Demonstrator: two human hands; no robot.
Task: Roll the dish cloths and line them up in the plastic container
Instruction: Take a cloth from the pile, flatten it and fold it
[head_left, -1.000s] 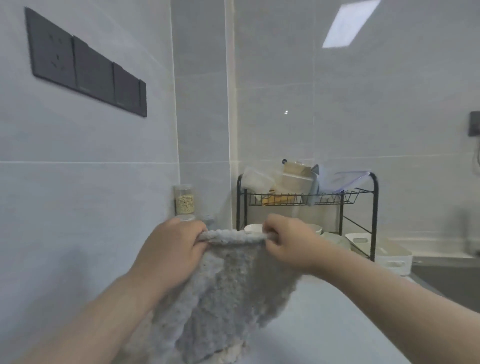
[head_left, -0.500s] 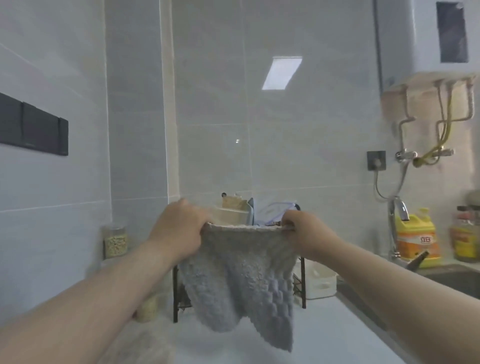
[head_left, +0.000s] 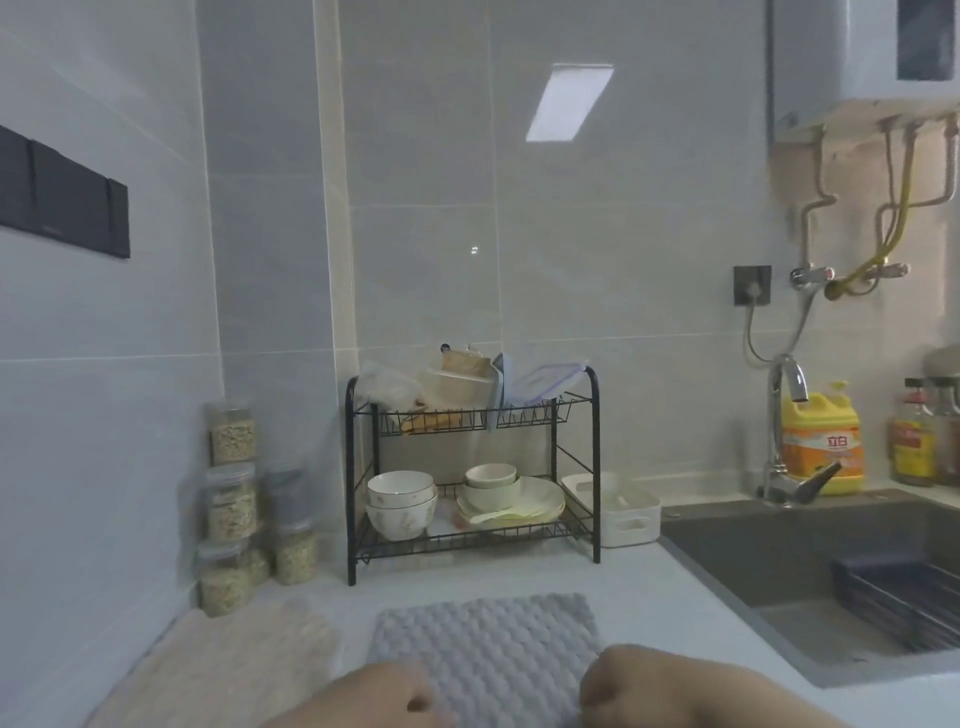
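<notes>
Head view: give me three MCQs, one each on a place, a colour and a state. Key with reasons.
1. The white plastic container stands: A. on the white counter between the black wire rack and the dark sink; B. in that sink; C. on that rack's top shelf.
2. The textured dish cloth nearest the camera is: A. yellow; B. grey; C. red.
3. That cloth is: A. rolled up; B. hanging in the air; C. spread flat.

Key:
1 A: it stands right of the rack, beside the sink's rim.
2 B: its quilted weave reads grey.
3 C: it lies flat on the counter, with the left hand and right hand gripping its near edge.
</notes>
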